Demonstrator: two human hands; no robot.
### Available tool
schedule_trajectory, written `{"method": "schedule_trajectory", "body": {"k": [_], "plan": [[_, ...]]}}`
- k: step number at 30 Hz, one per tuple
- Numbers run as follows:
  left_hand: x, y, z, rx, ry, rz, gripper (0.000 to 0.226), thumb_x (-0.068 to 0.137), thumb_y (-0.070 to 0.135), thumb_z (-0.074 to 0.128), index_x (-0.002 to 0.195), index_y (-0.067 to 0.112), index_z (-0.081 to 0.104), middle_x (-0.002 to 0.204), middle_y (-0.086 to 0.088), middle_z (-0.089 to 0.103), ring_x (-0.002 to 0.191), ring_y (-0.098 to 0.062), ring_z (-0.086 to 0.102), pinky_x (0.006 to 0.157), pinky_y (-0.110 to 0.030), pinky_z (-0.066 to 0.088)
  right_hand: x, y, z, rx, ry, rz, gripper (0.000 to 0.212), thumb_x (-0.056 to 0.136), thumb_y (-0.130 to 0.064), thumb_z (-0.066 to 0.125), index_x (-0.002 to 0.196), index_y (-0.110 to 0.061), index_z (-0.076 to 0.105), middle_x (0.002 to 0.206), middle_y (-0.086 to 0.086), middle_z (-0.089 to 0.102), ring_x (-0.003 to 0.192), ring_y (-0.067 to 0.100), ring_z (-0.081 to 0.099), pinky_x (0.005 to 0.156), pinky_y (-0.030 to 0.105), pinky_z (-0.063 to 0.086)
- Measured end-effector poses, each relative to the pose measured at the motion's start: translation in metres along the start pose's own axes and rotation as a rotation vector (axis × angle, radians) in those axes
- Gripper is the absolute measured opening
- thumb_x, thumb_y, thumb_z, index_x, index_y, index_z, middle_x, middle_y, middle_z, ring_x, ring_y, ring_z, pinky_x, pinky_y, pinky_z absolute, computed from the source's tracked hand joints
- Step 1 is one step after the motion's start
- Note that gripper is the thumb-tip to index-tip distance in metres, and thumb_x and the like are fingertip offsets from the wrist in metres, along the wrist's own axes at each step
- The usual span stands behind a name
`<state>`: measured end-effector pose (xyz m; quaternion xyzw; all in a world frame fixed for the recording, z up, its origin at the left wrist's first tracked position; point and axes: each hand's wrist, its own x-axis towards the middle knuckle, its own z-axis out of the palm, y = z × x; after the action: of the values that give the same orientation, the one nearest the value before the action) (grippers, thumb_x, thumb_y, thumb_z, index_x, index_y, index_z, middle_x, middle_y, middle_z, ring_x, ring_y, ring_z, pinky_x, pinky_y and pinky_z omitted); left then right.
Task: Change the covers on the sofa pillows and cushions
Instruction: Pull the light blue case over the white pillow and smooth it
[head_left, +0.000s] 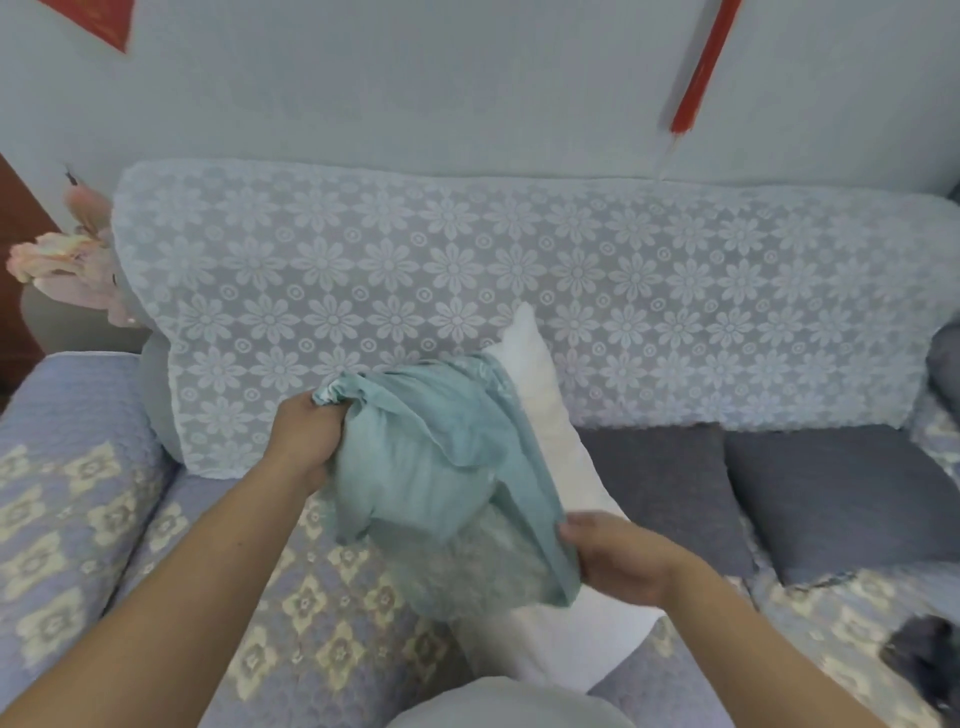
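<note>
Both hands hold a teal pillow cover bunched over a white pillow insert. On the left hand, the grip is closed on a gathered corner of the cover at its upper left. On the right hand, the grip pinches the cover's open hem at its lower right. Between the two hands the teal fabric wraps the near-left part of the insert, while the bare white insert sticks out beyond the right hand, one corner pointing up toward the sofa back and another lying toward the viewer. The insert rests on a quilted seat cover with a blue and cream diamond pattern, spread below both hands. Behind the hands, a white lace throw with a daisy pattern drapes over the sofa back. To the right of the right hand, two dark grey cushions lie side by side on the seat. Far left of the left hand, pink flowers stand beside the sofa.
</note>
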<state>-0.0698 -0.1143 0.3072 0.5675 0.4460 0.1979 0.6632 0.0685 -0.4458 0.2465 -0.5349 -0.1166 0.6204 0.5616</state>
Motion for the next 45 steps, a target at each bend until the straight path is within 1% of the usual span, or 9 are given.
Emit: {"method": "schedule_trajectory", "body": {"k": [5,8,11,18,22,26,32,38,45], "plan": [[0.013,0.0,-0.003,0.066,0.039,-0.007,0.008,0.092,0.004,0.064,0.09,0.007,0.071,0.093,-0.013,0.073,0.086,-0.028,0.068,0.077,-0.036,0.056,-0.025,-0.014,-0.026,-0.316,0.145,0.076,0.042,0.089,-0.014,0.073,0.127,-0.002,0.06,0.127,0.011,0.068,0.121,0.024,0.062,0.112,0.04,0.042],[0.013,0.004,0.002,0.147,0.034,0.081,0.008,0.093,0.005,0.064,0.094,0.009,0.071,0.086,-0.006,0.07,0.079,-0.022,0.065,0.064,-0.029,0.051,-0.035,-0.055,-0.029,0.042,0.344,-0.202,0.065,0.075,-0.036,0.086,0.12,0.004,0.06,0.126,0.023,0.064,0.113,0.034,0.063,0.097,0.045,0.053],[0.017,0.006,0.008,0.244,0.009,0.152,0.01,0.09,0.011,0.068,0.084,0.017,0.073,0.086,-0.007,0.074,0.081,-0.026,0.068,0.074,-0.042,0.056,-0.036,-0.094,-0.014,0.351,0.405,-0.416,0.049,0.098,-0.032,0.056,0.134,0.002,0.057,0.132,0.021,0.062,0.121,0.034,0.06,0.094,0.043,0.056],[0.012,0.016,0.023,0.176,-0.133,0.134,0.021,0.09,0.001,0.07,0.086,0.021,0.075,0.081,-0.001,0.077,0.083,-0.023,0.072,0.083,-0.041,0.058,-0.012,-0.12,-0.018,0.516,0.568,-0.366,0.038,0.105,-0.027,0.043,0.13,-0.002,0.057,0.128,0.019,0.066,0.119,0.032,0.063,0.096,0.046,0.055],[0.001,0.012,0.029,0.16,-0.201,0.139,0.021,0.088,-0.002,0.071,0.09,0.019,0.077,0.089,-0.003,0.079,0.095,-0.028,0.074,0.09,-0.045,0.058,0.003,-0.115,-0.037,0.142,0.861,-0.121,0.024,0.101,-0.012,0.05,0.115,0.003,0.063,0.114,0.02,0.069,0.105,0.034,0.065,0.08,0.041,0.055],[-0.016,0.015,0.044,0.184,-0.309,0.209,0.013,0.083,0.008,0.08,0.09,0.019,0.08,0.094,-0.003,0.079,0.097,-0.024,0.073,0.09,-0.044,0.057,0.01,-0.108,-0.052,-0.891,1.216,0.142,0.03,0.097,-0.008,0.049,0.125,-0.002,0.059,0.122,0.019,0.062,0.112,0.035,0.06,0.085,0.038,0.052],[-0.032,0.024,0.074,0.363,-0.447,0.363,0.01,0.081,0.014,0.082,0.089,0.012,0.076,0.086,-0.007,0.075,0.076,-0.01,0.062,0.077,-0.037,0.054,0.022,-0.138,0.061,-1.032,0.56,-0.561,0.038,0.096,-0.035,0.062,0.133,-0.029,0.056,0.13,-0.016,0.051,0.12,0.001,0.047,0.103,0.019,0.035],[-0.055,-0.008,0.034,0.555,-0.61,0.538,0.015,0.081,0.004,0.081,0.088,0.017,0.077,0.085,0.018,0.071,0.079,0.003,0.064,0.072,-0.015,0.048,0.038,-0.145,0.0,-1.096,0.9,-0.358,0.049,0.102,-0.035,0.052,0.145,-0.012,0.047,0.154,0.01,0.04,0.144,0.024,0.031,0.118,0.037,0.02],[-0.07,-0.054,-0.027,0.604,-0.802,0.521,0.015,0.088,0.018,0.079,0.103,0.021,0.08,0.105,0.013,0.071,0.101,-0.006,0.068,0.088,-0.023,0.052,0.07,-0.156,-0.014,-0.964,0.698,-0.265,0.074,0.098,-0.049,0.054,0.159,-0.025,0.02,0.164,-0.001,0.022,0.151,0.022,0.02,0.122,0.044,0.019]]}}
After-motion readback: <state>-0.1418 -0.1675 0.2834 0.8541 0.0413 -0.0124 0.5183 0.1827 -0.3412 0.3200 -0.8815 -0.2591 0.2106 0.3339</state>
